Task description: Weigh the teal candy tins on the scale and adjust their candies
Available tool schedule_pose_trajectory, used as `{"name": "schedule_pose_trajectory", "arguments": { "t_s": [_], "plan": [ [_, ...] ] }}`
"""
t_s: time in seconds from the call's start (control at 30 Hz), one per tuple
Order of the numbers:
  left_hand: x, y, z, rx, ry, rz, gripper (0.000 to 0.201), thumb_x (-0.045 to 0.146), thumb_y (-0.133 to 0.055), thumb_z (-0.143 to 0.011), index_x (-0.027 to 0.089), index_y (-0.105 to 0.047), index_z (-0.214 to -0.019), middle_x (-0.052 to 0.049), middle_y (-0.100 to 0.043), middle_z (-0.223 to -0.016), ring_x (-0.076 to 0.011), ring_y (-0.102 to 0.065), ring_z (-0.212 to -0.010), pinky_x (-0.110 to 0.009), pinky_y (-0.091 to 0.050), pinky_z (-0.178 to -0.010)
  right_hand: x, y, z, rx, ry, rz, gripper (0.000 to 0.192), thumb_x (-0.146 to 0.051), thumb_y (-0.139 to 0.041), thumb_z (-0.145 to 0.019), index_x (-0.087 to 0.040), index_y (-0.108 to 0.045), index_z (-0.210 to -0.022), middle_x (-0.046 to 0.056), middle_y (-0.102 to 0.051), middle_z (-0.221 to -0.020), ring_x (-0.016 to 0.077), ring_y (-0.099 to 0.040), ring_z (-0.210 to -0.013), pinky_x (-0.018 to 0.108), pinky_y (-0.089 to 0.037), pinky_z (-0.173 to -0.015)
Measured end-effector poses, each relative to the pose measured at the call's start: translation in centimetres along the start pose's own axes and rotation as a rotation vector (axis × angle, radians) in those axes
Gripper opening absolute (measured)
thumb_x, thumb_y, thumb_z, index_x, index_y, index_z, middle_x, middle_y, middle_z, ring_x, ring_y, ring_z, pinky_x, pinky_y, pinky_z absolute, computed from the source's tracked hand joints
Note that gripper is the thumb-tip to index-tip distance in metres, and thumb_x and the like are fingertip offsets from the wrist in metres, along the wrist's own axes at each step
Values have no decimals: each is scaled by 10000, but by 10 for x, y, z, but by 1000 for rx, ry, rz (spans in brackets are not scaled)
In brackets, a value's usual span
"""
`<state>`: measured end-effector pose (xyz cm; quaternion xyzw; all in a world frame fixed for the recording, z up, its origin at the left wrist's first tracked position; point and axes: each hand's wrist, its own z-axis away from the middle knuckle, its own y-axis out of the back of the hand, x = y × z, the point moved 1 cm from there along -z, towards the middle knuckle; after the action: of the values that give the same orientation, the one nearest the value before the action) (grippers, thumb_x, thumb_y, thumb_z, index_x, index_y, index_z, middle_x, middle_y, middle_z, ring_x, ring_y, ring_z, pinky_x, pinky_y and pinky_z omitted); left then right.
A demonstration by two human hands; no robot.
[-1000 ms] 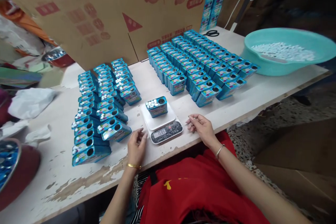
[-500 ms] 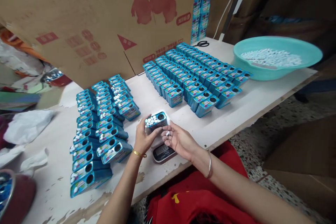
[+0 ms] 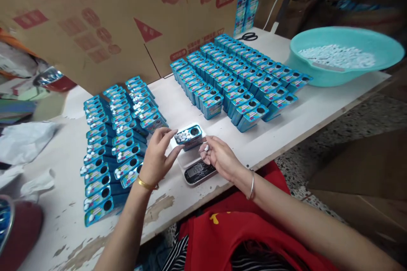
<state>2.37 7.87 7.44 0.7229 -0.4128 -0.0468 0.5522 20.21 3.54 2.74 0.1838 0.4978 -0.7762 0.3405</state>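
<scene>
A small blue tin [image 3: 189, 136] with white candies heaped on its top stands on a white digital scale [image 3: 199, 170] at the table's front edge. My left hand [image 3: 158, 156] grips the tin's left side between thumb and fingers. My right hand [image 3: 218, 156], just right of the tin, is cupped around a few white candies [image 3: 206, 148]. Left of the scale lie rows of blue tins [image 3: 111, 139] with candies on top. Behind the scale stands a larger block of open blue tins [image 3: 235, 80].
A teal basin [image 3: 345, 56] of white candies sits at the table's right end. A big cardboard sheet [image 3: 127, 12] leans behind the tins, with black scissors [image 3: 249, 36] near it. White crumpled bags [image 3: 25, 142] and a dark red bowl [image 3: 15, 228] are at the left.
Both hands rose from the table beside the scale. The left took hold of the tin on the scale; the right now holds a few candies next to it.
</scene>
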Motion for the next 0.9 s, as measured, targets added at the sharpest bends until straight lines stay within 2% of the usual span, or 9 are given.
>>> {"name": "schedule_pose_trajectory", "arguments": {
  "t_s": [0.07,0.13,0.23,0.3,0.47,0.7,0.8,0.9],
  "plan": [
    [-2,4,-8,-132,-54,-37,343,354,-523,-888,217,-514,-1202,-94,-506,-1110,-201,-531,-999,-336,-486,-848,1,0,0,-36,-11,10,238,-370,-622,-806,-166,-505,-770,-7,-555,-607,87,-493,-466,171,-309,-389],
    [-4,7,-15,-244,-78,-78,303,345,-491,-901,208,-522,-1170,-88,-514,-1083,-184,-548,-928,-316,-490,-798,4,-3,1,-89,-150,-19,234,-350,-564,-843,-148,-521,-734,14,-560,-606,89,-498,-470,173,-313,-391],
    [-5,10,-23,-340,-72,-111,264,315,-473,-903,204,-511,-1140,-74,-506,-1062,-154,-551,-828,-285,-482,-728,11,-13,0,-148,-392,-84,255,-261,-417,-906,-110,-568,-766,58,-584,-611,93,-505,-476,174,-341,-410],
    [-4,12,-26,-370,-72,-111,233,304,-475,-896,197,-509,-1100,-67,-496,-1044,-147,-544,-808,-279,-475,-722,16,-22,-3,-153,-466,-119,291,-205,-339,-915,-89,-581,-801,87,-606,-622,100,-517,-482,176,-361,-423],
    [-2,11,-31,-440,-75,-75,154,278,-458,-891,177,-511,-995,-62,-491,-993,-152,-527,-808,-277,-461,-729,20,-37,-10,-118,-476,-212,303,-179,-311,-894,-73,-567,-772,118,-601,-607,118,-548,-480,181,-376,-429],
    [-3,13,-41,-510,-51,19,121,266,-479,-871,185,-540,-935,-36,-525,-917,-128,-520,-727,-257,-445,-673,21,-38,-16,-66,-489,-317,229,-188,-367,-843,-81,-562,-787,108,-585,-598,144,-560,-493,203,-390,-410],
    [8,17,-39,-510,-75,73,125,275,-462,-885,187,-547,-913,-35,-530,-890,-129,-518,-732,-257,-443,-668,20,-40,-17,-45,-498,-355,199,-179,-368,-836,-116,-538,-754,73,-571,-574,135,-543,-480,204,-400,-417],
    [24,22,-33,-549,-129,86,168,294,-457,-897,202,-561,-992,-56,-547,-947,-149,-537,-802,-269,-459,-695,18,-42,-16,-50,-494,-379,191,-172,-375,-823,-140,-518,-700,47,-550,-539,122,-521,-477,194,-406,-421]
  ]
}}
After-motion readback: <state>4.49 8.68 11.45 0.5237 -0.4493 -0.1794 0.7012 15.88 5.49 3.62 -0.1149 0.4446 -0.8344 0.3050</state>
